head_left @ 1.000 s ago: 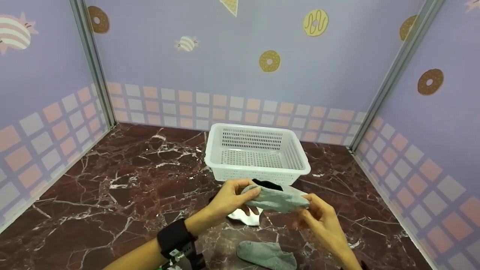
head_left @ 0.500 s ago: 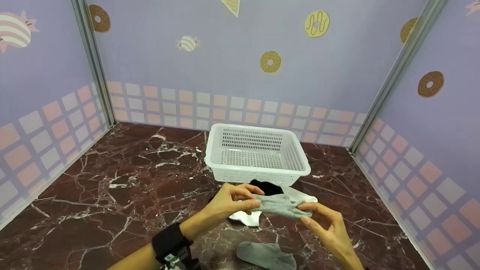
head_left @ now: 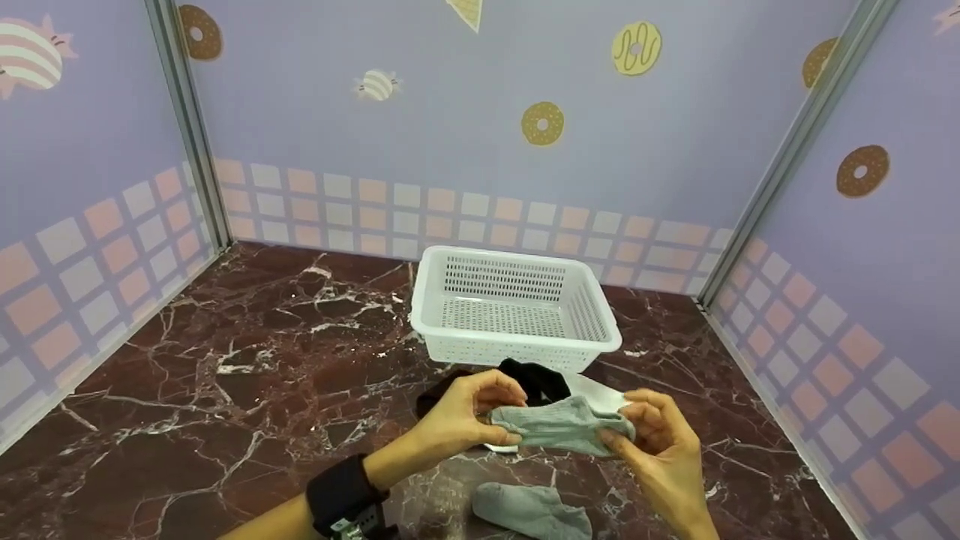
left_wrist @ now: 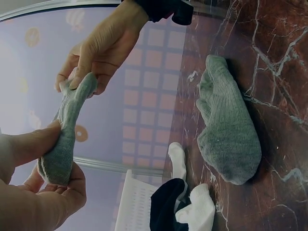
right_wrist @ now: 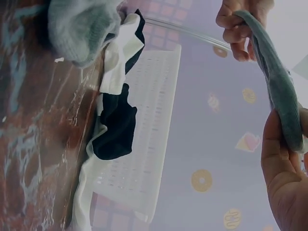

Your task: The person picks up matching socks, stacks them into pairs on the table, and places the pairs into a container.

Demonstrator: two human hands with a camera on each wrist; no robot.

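Both hands hold a grey sock (head_left: 559,426) stretched sideways above the table, in front of the basket. My left hand (head_left: 461,416) pinches one end between thumb and fingers; in the left wrist view this is the rounded toe end. At the other end, my right hand (head_left: 664,450) pinches the sock's opening. A second grey sock (head_left: 531,511) lies flat on the table below the hands, and it shows large in the left wrist view. Beyond the held sock lie black socks (right_wrist: 115,126) and white socks (left_wrist: 198,210), partly hidden by the hands in the head view.
A white perforated plastic basket (head_left: 517,341) stands behind the socks, with nothing in it. The dark red marbled table (head_left: 247,420) is enclosed by patterned purple walls (head_left: 450,135) at the back and both sides.
The held grey sock has come slightly lower and nearer, and its opening has turned. My right hand's grip at its end has shifted; the second grey sock stays put.
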